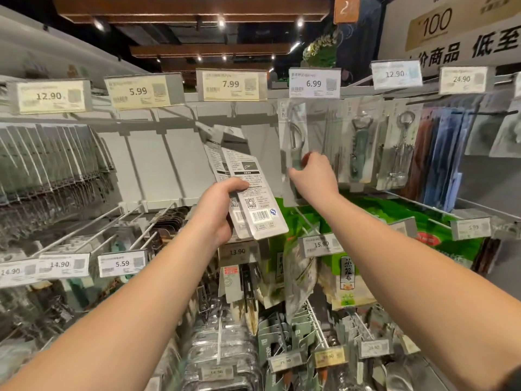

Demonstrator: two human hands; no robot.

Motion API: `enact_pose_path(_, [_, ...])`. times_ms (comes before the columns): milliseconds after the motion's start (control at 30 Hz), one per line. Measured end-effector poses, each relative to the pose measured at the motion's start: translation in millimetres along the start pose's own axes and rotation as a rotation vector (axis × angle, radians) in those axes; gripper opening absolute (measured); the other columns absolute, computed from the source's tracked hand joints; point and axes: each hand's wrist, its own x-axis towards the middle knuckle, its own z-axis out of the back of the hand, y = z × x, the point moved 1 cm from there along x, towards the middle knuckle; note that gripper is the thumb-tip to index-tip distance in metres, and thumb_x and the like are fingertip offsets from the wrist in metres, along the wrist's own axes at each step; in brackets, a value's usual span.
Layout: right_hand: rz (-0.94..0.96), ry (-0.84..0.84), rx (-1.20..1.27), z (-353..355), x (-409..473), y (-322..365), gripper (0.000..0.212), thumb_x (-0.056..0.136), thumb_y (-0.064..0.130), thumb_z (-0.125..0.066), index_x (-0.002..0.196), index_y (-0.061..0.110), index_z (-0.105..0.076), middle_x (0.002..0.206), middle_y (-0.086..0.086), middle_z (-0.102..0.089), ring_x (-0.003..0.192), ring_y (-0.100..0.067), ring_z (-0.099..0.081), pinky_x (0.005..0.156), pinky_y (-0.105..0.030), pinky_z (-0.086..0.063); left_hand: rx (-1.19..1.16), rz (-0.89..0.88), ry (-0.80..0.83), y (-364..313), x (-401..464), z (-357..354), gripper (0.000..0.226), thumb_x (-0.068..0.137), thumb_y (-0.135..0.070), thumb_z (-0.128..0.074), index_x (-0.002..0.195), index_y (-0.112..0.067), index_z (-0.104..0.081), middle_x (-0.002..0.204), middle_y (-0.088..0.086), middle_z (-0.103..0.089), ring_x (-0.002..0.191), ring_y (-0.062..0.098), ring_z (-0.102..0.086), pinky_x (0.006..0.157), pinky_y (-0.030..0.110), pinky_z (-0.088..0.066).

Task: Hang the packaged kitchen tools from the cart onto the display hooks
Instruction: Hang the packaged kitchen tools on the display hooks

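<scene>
My left hand (218,210) grips a small stack of flat packaged kitchen tools (242,187), their white printed backs with barcodes facing me and tilted to the left. My right hand (314,174) is raised to the clear package (293,139) that hangs on the hook under the 6.99 price tag (314,83); its fingers are curled round the package's lower part. The bare hook under the 7.99 tag (231,85) runs just above the stack in my left hand. The cart is out of view.
Hooks with hanging packages fill the wall: grey packs (53,162) at the left, bottle openers and corkscrews (377,145) at the right, green bags (394,224) below them. Lower rows with price tags and more tools (225,348) jut out beneath my forearms.
</scene>
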Motion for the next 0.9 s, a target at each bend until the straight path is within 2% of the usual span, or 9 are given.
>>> enact_pose_path(67, [-0.042, 0.046, -0.015, -16, 20, -2, 0.025, 0.093, 0.025, -0.063, 0.115, 0.013, -0.057, 0.117, -0.007, -0.059, 0.074, -0.015, -0.057, 0.057, -0.022, -0.041, 0.006, -0.005, -0.016, -1, 13, 3, 0.018, 0.093, -0.009, -0.058, 0.110, -0.009, -0.063, 0.090, 0.008, -0.079, 0.080, 0.027, -0.077, 0.069, 0.043, -0.060])
enact_pose_path(100, [-0.069, 0.071, -0.009, -23, 30, -5, 0.025, 0.094, 0.022, -0.061, 0.117, 0.013, -0.055, 0.119, -0.008, -0.057, 0.076, -0.018, -0.058, 0.054, -0.021, -0.040, 0.006, -0.005, -0.025, -1, 19, 5, 0.018, 0.093, -0.010, -0.058, 0.110, -0.008, -0.063, 0.089, 0.008, -0.079, 0.080, 0.027, -0.077, 0.070, 0.043, -0.059])
enact_pose_path(200, [-0.076, 0.103, -0.016, -43, 60, -12, 0.036, 0.096, 0.020, -0.058, 0.129, 0.007, -0.048, 0.132, -0.013, -0.050, 0.113, -0.028, -0.054, 0.077, -0.026, -0.037, 0.010, 0.000, -0.046, -1, 34, 7, 0.022, 0.092, -0.011, -0.059, 0.113, -0.007, -0.064, 0.094, 0.009, -0.078, 0.083, 0.029, -0.077, 0.077, 0.046, -0.059])
enact_pose_path(233, [-0.071, 0.106, -0.039, -50, 70, -12, 0.040, 0.096, 0.022, -0.059, 0.130, 0.005, -0.048, 0.133, -0.014, -0.049, 0.118, -0.029, -0.051, 0.081, -0.029, -0.035, 0.012, 0.003, -0.048, 0, 39, 7, 0.025, 0.091, -0.011, -0.059, 0.115, -0.006, -0.064, 0.097, 0.010, -0.078, 0.085, 0.029, -0.077, 0.079, 0.047, -0.059])
enact_pose_path(400, [-0.156, 0.065, -0.077, -80, 107, -9, 0.045, 0.092, 0.021, -0.065, 0.132, 0.010, -0.049, 0.137, -0.012, -0.047, 0.117, -0.033, -0.057, 0.093, -0.039, -0.050, 0.016, 0.012, -0.042, 2, 57, 7, 0.020, 0.092, -0.012, -0.059, 0.110, -0.007, -0.065, 0.097, 0.010, -0.078, 0.087, 0.031, -0.076, 0.083, 0.049, -0.059])
enact_pose_path(500, [-0.166, 0.052, -0.049, -99, 120, -11, 0.040, 0.090, 0.019, -0.063, 0.128, 0.010, -0.052, 0.131, -0.011, -0.050, 0.111, -0.033, -0.060, 0.089, -0.040, -0.054, 0.024, 0.019, -0.048, 4, 66, 8, 0.020, 0.092, -0.012, -0.060, 0.111, -0.006, -0.065, 0.095, 0.011, -0.078, 0.086, 0.030, -0.076, 0.083, 0.049, -0.059])
enact_pose_path(667, [-0.185, 0.027, 0.059, -123, 135, -18, 0.049, 0.092, 0.016, -0.062, 0.136, 0.006, -0.044, 0.138, -0.013, -0.046, 0.125, -0.033, -0.052, 0.104, -0.045, -0.046, 0.020, 0.025, -0.068, 4, 78, 15, 0.009, 0.092, -0.012, -0.060, 0.099, -0.009, -0.064, 0.086, 0.010, -0.078, 0.076, 0.028, -0.077, 0.076, 0.045, -0.060])
enact_pose_path(900, [-0.154, 0.000, 0.042, -133, 142, -27, 0.053, 0.096, 0.024, -0.058, 0.140, 0.001, -0.038, 0.143, -0.017, -0.045, 0.129, -0.034, -0.050, 0.103, -0.040, -0.043, 0.021, 0.025, -0.064, 5, 89, 19, 0.003, 0.092, -0.012, -0.060, 0.091, -0.010, -0.063, 0.085, 0.009, -0.077, 0.076, 0.028, -0.076, 0.073, 0.044, -0.059])
